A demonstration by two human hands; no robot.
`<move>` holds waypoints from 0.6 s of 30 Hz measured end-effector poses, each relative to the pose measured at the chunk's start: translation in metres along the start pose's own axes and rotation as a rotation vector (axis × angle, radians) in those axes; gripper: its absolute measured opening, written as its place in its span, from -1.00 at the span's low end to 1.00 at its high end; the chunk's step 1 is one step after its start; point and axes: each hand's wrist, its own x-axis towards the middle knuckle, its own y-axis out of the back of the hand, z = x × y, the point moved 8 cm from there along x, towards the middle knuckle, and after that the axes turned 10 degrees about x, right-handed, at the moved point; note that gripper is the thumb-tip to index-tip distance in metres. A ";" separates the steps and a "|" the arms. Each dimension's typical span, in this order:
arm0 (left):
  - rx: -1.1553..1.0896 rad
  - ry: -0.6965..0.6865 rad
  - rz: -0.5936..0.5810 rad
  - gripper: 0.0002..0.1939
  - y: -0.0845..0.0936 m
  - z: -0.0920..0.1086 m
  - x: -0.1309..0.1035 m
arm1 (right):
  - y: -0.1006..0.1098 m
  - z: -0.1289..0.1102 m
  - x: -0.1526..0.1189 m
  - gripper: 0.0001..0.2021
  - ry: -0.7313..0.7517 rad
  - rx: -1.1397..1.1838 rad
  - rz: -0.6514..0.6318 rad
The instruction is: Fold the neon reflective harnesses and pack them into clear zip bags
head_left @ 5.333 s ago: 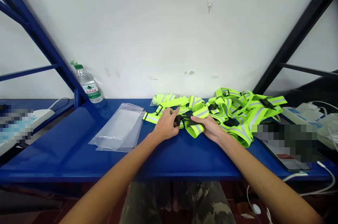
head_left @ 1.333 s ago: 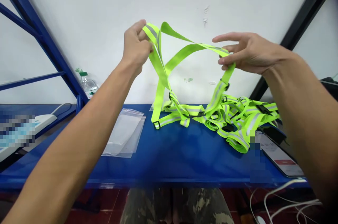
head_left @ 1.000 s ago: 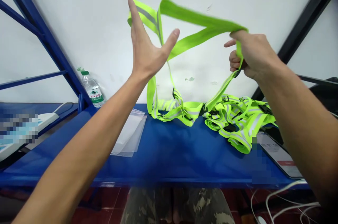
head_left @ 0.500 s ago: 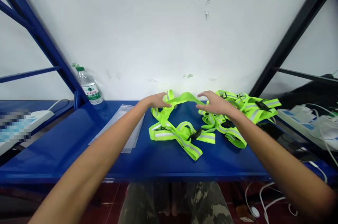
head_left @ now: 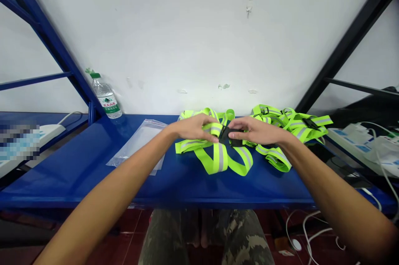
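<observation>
A neon yellow-green strap harness (head_left: 220, 159) with grey reflective stripes lies in loops at the middle of the blue table. My left hand (head_left: 199, 127) pinches its strap beside a black buckle (head_left: 225, 134). From the right, my right hand (head_left: 249, 130) grips the black buckle piece, with thumb and index finger on it. The hands are close together, a little above the table. Just right of them lies a pile of similar straps (head_left: 293, 125) with black buckles.
Clear plastic bags (head_left: 137, 142) lie left of the hands. A water bottle (head_left: 107, 97) stands against the wall at the back left. Blue and black frame bars slant at both sides. Power strips and white cables are at the far left and right.
Both hands have come closer together and lower. The raised green band is no longer stretched between them; my left hand has taken the strap by the buckle and my right hand the black buckle piece.
</observation>
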 end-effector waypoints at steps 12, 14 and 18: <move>0.062 0.169 0.293 -0.52 0.099 -0.024 -0.013 | 0.081 -0.005 -0.020 -0.57 -0.122 -0.110 0.237; 0.144 0.209 0.294 -0.50 0.110 -0.032 -0.017 | 0.091 -0.001 -0.024 -0.55 -0.135 -0.069 0.237; 0.288 0.264 0.349 -0.46 0.127 -0.047 -0.027 | 0.107 0.001 -0.031 -0.52 -0.152 -0.100 0.285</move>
